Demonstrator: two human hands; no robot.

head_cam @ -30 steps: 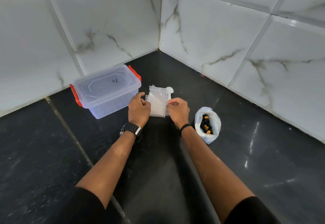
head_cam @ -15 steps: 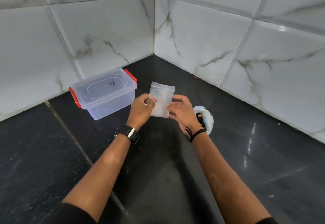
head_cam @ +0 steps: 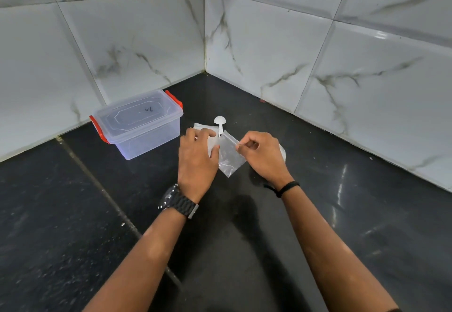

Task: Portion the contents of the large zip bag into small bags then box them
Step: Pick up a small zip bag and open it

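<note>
While we hold it above the counter [head_cam: 73, 213] near the back corner, the small bag [head_cam: 230, 156] looks clear, flat and empty, pinched by our left hand [head_cam: 198, 160] and right hand [head_cam: 263, 155]; the lidded clear box [head_cam: 139, 123] with red latches [head_cam: 97, 130] also looks empty.

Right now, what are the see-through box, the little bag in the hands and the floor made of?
The box looks like clear, slightly frosted plastic: the wall shows through it, and it has red clips. The small bag looks like thin, glossy plastic film: it crinkles and glints. The floor seems polished dark stone or tile: light reflects off it, with a joint line.
</note>
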